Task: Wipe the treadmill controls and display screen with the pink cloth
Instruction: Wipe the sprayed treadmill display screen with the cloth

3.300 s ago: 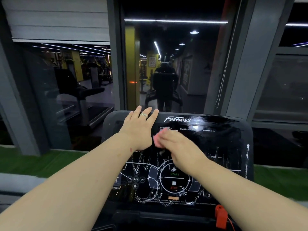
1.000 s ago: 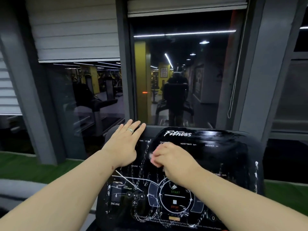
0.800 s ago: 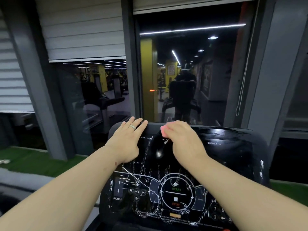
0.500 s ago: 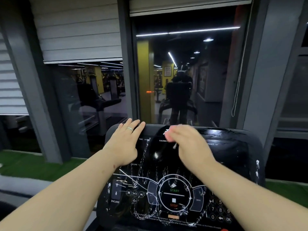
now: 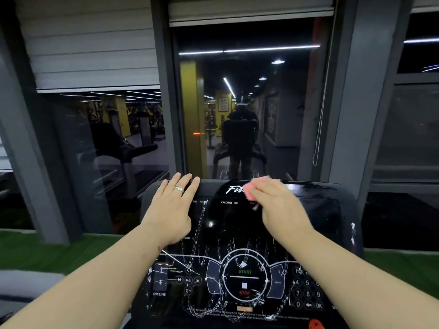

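- Pink cloth (image 5: 255,187): bunched, showing past the fingertips of the right hand (image 5: 276,206); it sits at the top edge of the treadmill console (image 5: 332,210), over the white brand lettering.
- Right-hand fingers (image 5: 259,193): curled down over the cloth, pressing it to the console top; most of the cloth is hidden beneath the hand. Edges of hand and cloth are blurred.
- Left hand (image 5: 172,210): laid flat, palm down, on the upper left part of the console. Fingers extended and close together, tips reaching the top rim; it holds nothing. A ring (image 5: 178,189) is on one finger.
- Display screen (image 5: 228,217): dark, glossy strip between the two hands; "CALORIES" label readable, cloth just above and to its right.
- Controls (image 5: 244,279): round START/STOP panel, below both hands, white streaks across it; neither hand touches it.
- Number keypad (image 5: 307,294): lower right, partly hidden by the right forearm.
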Motion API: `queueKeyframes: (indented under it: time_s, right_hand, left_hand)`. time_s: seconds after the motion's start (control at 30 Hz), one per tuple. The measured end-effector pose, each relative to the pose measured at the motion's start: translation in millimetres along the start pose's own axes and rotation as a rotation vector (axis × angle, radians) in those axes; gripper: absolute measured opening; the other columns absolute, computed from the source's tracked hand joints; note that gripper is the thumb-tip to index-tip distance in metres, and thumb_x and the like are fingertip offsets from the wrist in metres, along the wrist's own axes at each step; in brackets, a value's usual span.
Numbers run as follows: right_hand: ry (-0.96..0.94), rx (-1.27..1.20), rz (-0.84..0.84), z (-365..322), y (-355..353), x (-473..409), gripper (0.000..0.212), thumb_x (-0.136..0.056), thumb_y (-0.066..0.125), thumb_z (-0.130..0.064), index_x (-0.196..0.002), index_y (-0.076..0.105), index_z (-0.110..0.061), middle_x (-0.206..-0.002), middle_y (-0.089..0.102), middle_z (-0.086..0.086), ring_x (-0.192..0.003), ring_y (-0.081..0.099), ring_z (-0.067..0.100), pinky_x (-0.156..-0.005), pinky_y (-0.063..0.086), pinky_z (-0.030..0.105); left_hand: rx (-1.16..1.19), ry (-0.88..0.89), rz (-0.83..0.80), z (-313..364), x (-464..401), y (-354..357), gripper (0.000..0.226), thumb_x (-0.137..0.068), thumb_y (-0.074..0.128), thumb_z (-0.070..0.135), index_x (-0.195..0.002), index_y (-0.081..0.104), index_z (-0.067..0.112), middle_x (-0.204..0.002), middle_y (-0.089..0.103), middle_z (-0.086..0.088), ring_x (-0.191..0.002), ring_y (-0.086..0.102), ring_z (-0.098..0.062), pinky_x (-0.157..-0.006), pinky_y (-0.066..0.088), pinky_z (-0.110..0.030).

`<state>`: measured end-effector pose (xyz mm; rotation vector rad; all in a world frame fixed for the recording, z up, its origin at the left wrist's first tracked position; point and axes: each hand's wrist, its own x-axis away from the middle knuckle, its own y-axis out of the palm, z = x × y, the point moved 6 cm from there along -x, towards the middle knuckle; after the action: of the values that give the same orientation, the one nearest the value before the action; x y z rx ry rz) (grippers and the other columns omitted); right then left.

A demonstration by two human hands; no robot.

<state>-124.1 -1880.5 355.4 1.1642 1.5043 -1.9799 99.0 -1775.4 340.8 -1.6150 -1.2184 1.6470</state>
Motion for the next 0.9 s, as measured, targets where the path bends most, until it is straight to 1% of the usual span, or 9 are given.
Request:
queueKeyframes:
  time_s: [0.07,0.17,0.33,0.43,0.5,0.6,0.73,0.8,0.9]
  right_hand:
    - [-0.046,-0.016,-0.05,-8.2,6.0,-5.9,0.046,-0.078,0.041,0.007,-0.108,0.07,-0.014,-0.121,0.066,-0.005,-0.119,0.058,0.022,-0.106,0.044,0.037]
    - [-0.066,0.034,-0.068,8.4,-13.0,8.8,0.056,-0.066,0.054,0.019,-0.109,0.072,-0.012,-0.122,0.069,-0.003,-0.121,0.059,0.02,-0.114,0.04,0.031]
    - [0.011,0.118,0.092,51.2,-54.8,45.6,0.045,-0.074,0.042,0.01,-0.101,0.077,0.0,-0.112,0.074,0.011,-0.113,0.056,0.02,-0.121,0.023,0.018]
    - [0.097,0.079,0.043,51.6,-38.5,38.3,0.051,-0.067,0.054,0.02,-0.106,0.075,-0.004,-0.114,0.071,0.006,-0.111,0.061,0.024,-0.118,0.037,0.034]
    - [0.047,0.048,-0.072,35.8,-23.5,29.9,0.061,-0.066,0.051,0.022,-0.116,0.07,-0.009,-0.121,0.065,0.0,-0.118,0.056,0.024,-0.117,0.037,0.04]
    - [-0.042,0.057,-0.163,37.5,-27.0,31.0,0.068,-0.065,0.048,0.02,-0.121,0.067,-0.013,-0.128,0.063,-0.003,-0.127,0.052,0.021,-0.12,0.032,0.032]
    - [0.151,0.12,-0.02,77.2,-68.1,60.0,0.061,-0.06,0.056,0.023,-0.109,0.074,-0.009,-0.116,0.071,0.002,-0.117,0.056,0.02,-0.119,0.027,0.019]
    - [0.191,0.124,0.018,80.1,-66.0,63.0,0.055,-0.063,0.051,0.022,-0.103,0.072,-0.009,-0.109,0.069,0.002,-0.111,0.06,0.027,-0.118,0.033,0.026]
    - [0.192,0.04,0.002,58.0,-38.7,41.5,0.057,-0.069,0.039,0.009,-0.112,0.07,-0.013,-0.116,0.065,-0.001,-0.114,0.058,0.028,-0.107,0.043,0.04]
  left_hand:
    - [0.007,-0.006,0.01,-1.3,0.5,-0.6,0.095,-0.083,0.05,0.014,-0.164,0.002,0.023,-0.171,0.008,-0.002,-0.158,-0.002,-0.026,-0.129,0.003,-0.046]
    - [0.019,-0.009,0.022,-1.9,0.2,-0.8,0.094,-0.083,0.05,0.013,-0.164,0.005,0.022,-0.171,0.011,-0.001,-0.158,0.0,-0.026,-0.129,0.004,-0.046]
    - [0.013,-0.042,0.055,1.3,-1.8,-0.4,0.09,-0.085,0.051,0.014,-0.164,0.01,0.02,-0.169,0.016,-0.003,-0.158,0.003,-0.029,-0.129,0.005,-0.046]
    - [0.005,-0.06,0.06,4.7,-3.3,1.3,0.09,-0.084,0.054,0.017,-0.164,0.012,0.019,-0.169,0.017,-0.006,-0.157,0.004,-0.033,-0.128,0.007,-0.05]
    - [-0.002,-0.053,0.062,6.5,-1.9,2.7,0.092,-0.083,0.056,0.016,-0.164,0.012,0.019,-0.17,0.015,-0.008,-0.157,0.004,-0.035,-0.128,0.008,-0.051]
    - [-0.016,-0.042,0.057,4.9,-0.1,1.0,0.094,-0.084,0.055,0.015,-0.165,0.009,0.021,-0.17,0.014,-0.008,-0.157,0.003,-0.034,-0.128,0.007,-0.05]
    - [-0.006,-0.042,0.046,5.6,-2.2,-1.8,0.092,-0.085,0.054,0.014,-0.165,0.01,0.021,-0.17,0.016,-0.006,-0.158,0.003,-0.032,-0.128,0.007,-0.049]
    - [0.005,-0.051,0.057,7.2,-2.5,-0.2,0.092,-0.083,0.055,0.013,-0.164,0.013,0.02,-0.169,0.019,-0.008,-0.157,0.006,-0.034,-0.128,0.009,-0.05]
    - [0.005,-0.063,0.06,8.6,-3.1,0.7,0.091,-0.083,0.055,0.013,-0.164,0.015,0.019,-0.168,0.021,-0.008,-0.157,0.007,-0.034,-0.127,0.011,-0.051]
